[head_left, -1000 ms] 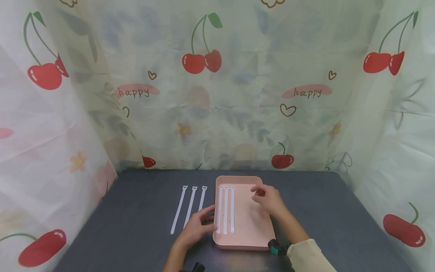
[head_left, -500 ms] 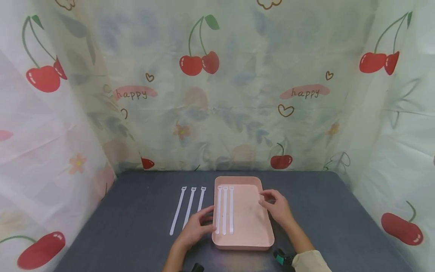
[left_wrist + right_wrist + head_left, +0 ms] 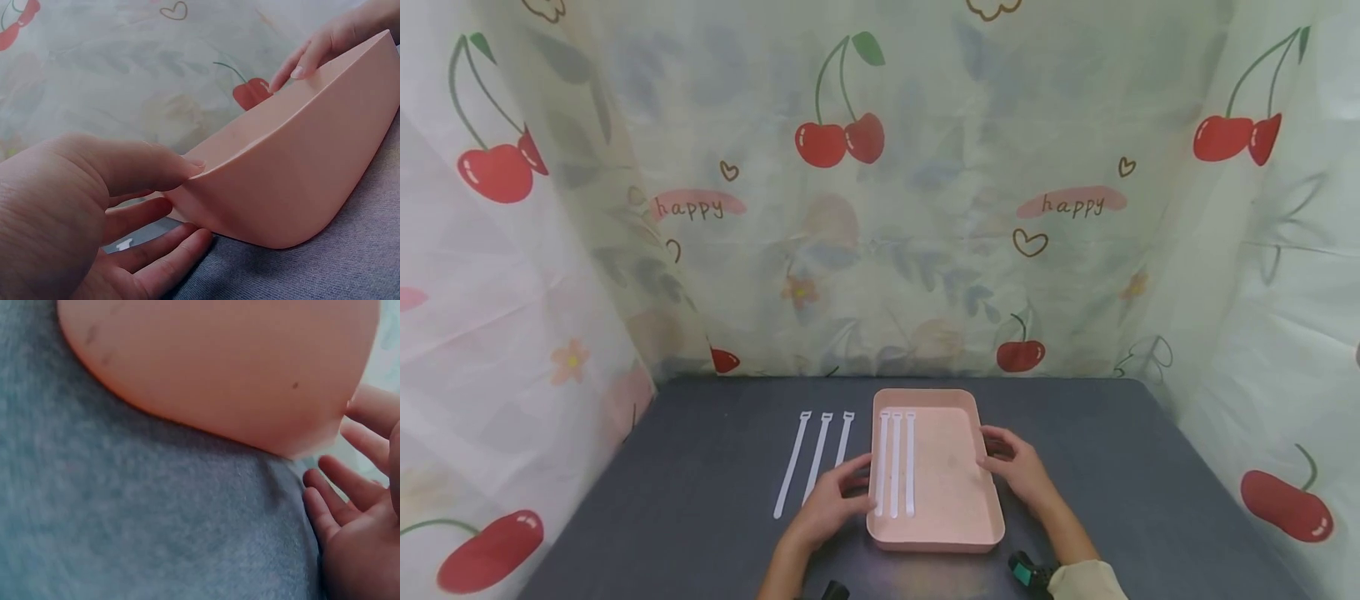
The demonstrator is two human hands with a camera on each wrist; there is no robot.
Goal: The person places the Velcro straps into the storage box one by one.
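A pink rectangular tray (image 3: 955, 475) lies on the dark table. Inside, along its left side, three white strap-like ties with buckle ends (image 3: 911, 467) run side by side. My left hand (image 3: 827, 508) is at the tray's left side; in the left wrist view its thumb (image 3: 144, 164) rests at the rim and loosely spread fingers reach against the outer wall. On the opposite side, my right hand (image 3: 1018, 467) has thumb and forefinger at the rim, with its other fingers relaxed below, as the right wrist view shows. Neither hand holds a tie.
Left of the tray, three more white ties (image 3: 792, 467) lie parallel on the dark table (image 3: 700, 500); my left hand partly covers them. A printed cherry curtain (image 3: 925, 208) encloses the table at the back and sides.
My right hand has moved from above the tray's inside, outward to the right, and now touches the right rim. The left hand and the ties have stayed in place.
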